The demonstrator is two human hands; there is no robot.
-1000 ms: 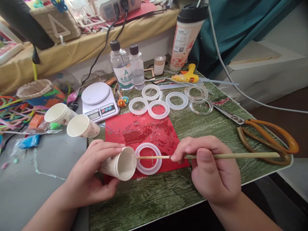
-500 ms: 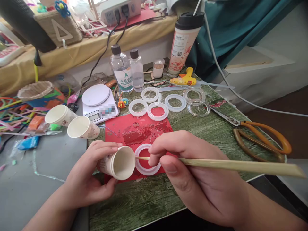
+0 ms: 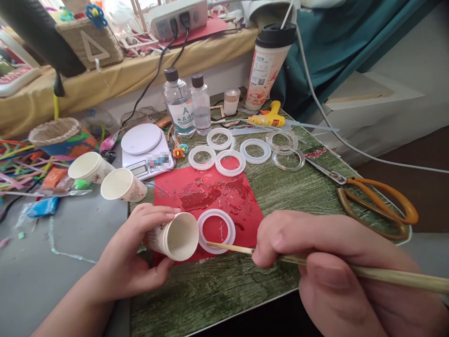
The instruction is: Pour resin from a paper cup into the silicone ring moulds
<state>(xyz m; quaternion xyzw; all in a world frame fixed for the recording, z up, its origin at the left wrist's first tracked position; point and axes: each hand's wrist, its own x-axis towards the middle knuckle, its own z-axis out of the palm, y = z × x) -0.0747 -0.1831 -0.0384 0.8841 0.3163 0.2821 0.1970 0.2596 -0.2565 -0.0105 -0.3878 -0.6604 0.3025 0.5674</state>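
Observation:
Tilted toward the ring mold, a paper cup (image 3: 181, 238) is wrapped by the fingers of my left hand (image 3: 140, 248). It looks like two cups nested together. My right hand (image 3: 336, 267) pinches a thin wooden stick (image 3: 235, 248), whose tip lies over the lower part of the white ring mold (image 3: 229, 220). This mold rests on a red sheet (image 3: 250, 217) with wet, shiny smears. More ring molds (image 3: 256, 150) sit behind the sheet.
Two paper cups (image 3: 121, 185) and a white scale (image 3: 149, 161) stand at left. Behind are clear bottles (image 3: 180, 110), a drink cup (image 3: 264, 70) and a yellow glue gun (image 3: 270, 117). Orange-handled scissors (image 3: 382, 187) lie right on the green wood-patterned surface (image 3: 224, 290).
My right hand has moved right and toward me with the stick, uncovering more of the ring mold and red sheet. The left hand and its cup have hardly moved.

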